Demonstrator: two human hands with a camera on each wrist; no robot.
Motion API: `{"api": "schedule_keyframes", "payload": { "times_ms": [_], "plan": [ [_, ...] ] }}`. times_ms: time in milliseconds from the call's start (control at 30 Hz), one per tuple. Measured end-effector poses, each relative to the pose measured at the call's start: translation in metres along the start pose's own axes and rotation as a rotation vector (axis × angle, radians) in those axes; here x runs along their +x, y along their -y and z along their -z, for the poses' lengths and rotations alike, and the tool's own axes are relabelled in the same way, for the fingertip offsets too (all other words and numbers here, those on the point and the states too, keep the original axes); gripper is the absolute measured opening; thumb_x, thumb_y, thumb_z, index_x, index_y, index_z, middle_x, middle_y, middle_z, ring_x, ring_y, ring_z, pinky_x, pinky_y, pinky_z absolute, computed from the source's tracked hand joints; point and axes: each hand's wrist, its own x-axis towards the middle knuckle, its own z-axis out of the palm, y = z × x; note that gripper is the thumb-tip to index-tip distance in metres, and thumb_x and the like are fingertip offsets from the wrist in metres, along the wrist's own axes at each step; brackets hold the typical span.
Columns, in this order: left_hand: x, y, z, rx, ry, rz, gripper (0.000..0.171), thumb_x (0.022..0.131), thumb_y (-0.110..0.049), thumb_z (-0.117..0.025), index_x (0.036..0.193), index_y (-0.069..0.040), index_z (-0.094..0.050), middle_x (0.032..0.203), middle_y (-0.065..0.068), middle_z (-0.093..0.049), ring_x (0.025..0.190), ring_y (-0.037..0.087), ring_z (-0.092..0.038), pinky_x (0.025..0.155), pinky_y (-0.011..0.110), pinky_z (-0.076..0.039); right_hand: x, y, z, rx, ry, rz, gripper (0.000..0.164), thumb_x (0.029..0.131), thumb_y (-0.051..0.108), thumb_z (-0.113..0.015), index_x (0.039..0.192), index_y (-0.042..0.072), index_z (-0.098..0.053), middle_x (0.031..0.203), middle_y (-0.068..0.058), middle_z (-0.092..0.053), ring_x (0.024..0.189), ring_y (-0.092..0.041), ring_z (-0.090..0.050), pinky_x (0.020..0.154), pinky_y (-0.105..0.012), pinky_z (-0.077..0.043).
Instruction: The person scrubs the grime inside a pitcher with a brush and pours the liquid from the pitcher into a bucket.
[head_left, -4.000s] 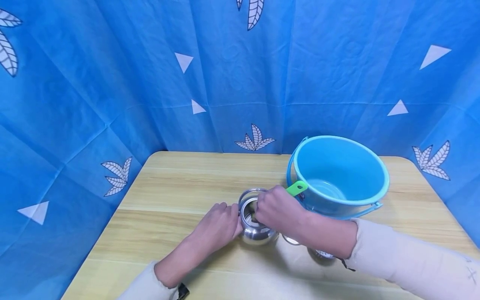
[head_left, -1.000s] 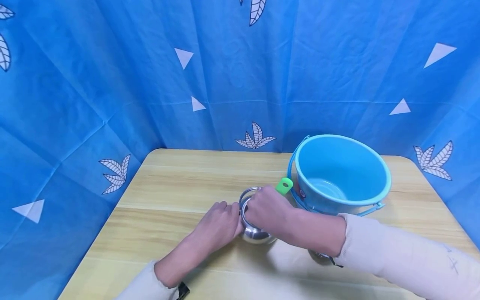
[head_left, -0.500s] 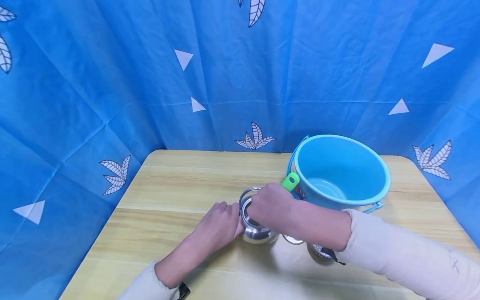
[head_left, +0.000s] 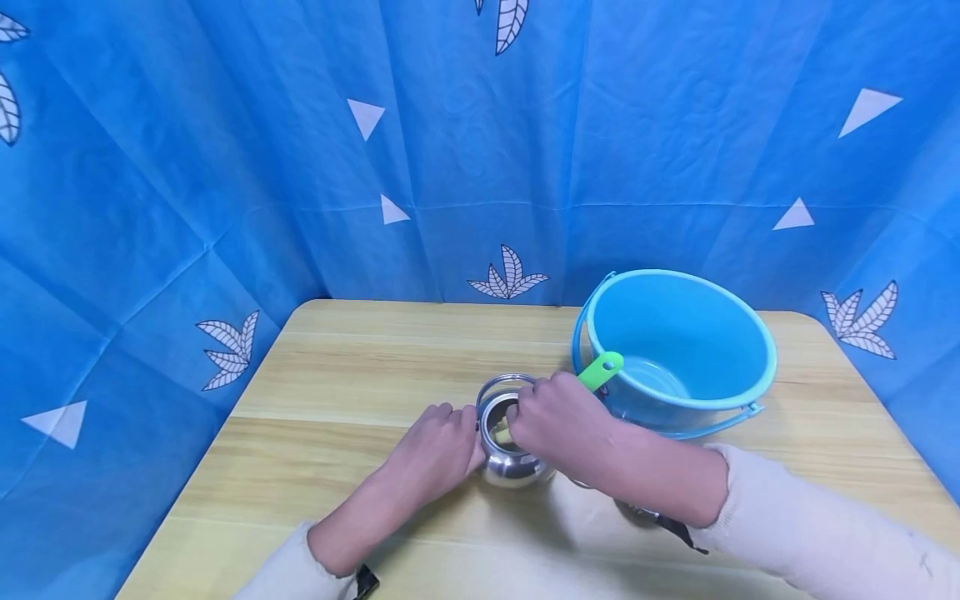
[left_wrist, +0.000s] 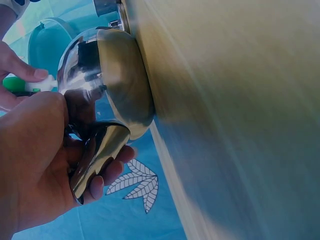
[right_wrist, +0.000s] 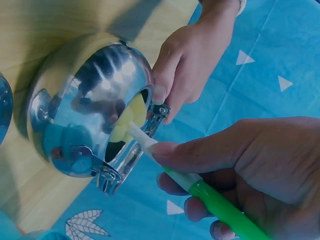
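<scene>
A shiny steel kettle (head_left: 513,472) stands on the table with its mouth uncovered and its hoop handle (head_left: 495,382) tipped toward the back. My left hand (head_left: 437,450) holds it from the left. In the left wrist view, those fingers wrap round the kettle's spout (left_wrist: 102,155). With my right hand (head_left: 562,419) I grip a sponge brush (right_wrist: 212,200) by its green and white handle, thumb along the white part. The brush's yellow sponge head (right_wrist: 131,117) sits inside the kettle's mouth, partly hidden by the rim. The green handle end (head_left: 603,368) points up and right.
A light blue bucket (head_left: 678,333) with its handle hanging down stands at the back right, close to the brush handle. Under my right forearm, a small metal piece (head_left: 636,513) is mostly covered. The wooden table (head_left: 360,342) ends at a blue patterned curtain (head_left: 465,150).
My right hand has dipped into the kettle's mouth and drawn back up to the right with the brush, so the yellow sponge shows again. The left hand and kettle have stayed put.
</scene>
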Motion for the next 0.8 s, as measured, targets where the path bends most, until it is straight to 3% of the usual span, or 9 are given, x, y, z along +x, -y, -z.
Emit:
{"api": "schedule_keyframes", "payload": {
  "times_ms": [300, 567, 800],
  "plan": [
    [0.001, -0.001, -0.001, -0.003, -0.011, 0.005, 0.033, 0.098, -0.038, -0.065, 0.081, -0.012, -0.056, 0.060, -0.007, -0.038, 0.056, 0.010, -0.029, 0.054, 0.022, -0.029, -0.008, 0.004, -0.004, -0.042, -0.062, -0.011, 0.012, 0.083, 0.021, -0.083, 0.079, 0.016, -0.072, 0.065, 0.001, -0.063, 0.053, -0.014, -0.044, 0.049, -0.022, -0.034],
    [0.000, 0.000, 0.001, -0.022, -0.011, 0.007, 0.032, 0.099, -0.038, -0.062, 0.082, -0.011, -0.057, 0.060, -0.007, -0.040, 0.056, 0.010, -0.030, 0.055, 0.022, -0.033, -0.013, 0.005, -0.006, -0.079, -0.029, -0.026, 0.014, 0.083, 0.023, -0.084, 0.084, 0.015, -0.073, 0.075, 0.000, -0.071, 0.063, -0.016, -0.058, 0.056, -0.023, -0.038],
    [0.001, 0.000, 0.002, -0.034, 0.012, 0.008, 0.032, 0.101, -0.038, -0.060, 0.083, -0.012, -0.058, 0.061, -0.008, -0.041, 0.056, 0.009, -0.031, 0.055, 0.022, -0.035, -0.016, 0.005, -0.008, -0.078, -0.025, -0.030, 0.014, 0.083, 0.023, -0.085, 0.089, 0.015, -0.076, 0.083, 0.001, -0.075, 0.074, -0.017, -0.058, 0.059, -0.024, -0.040]
  ]
}}
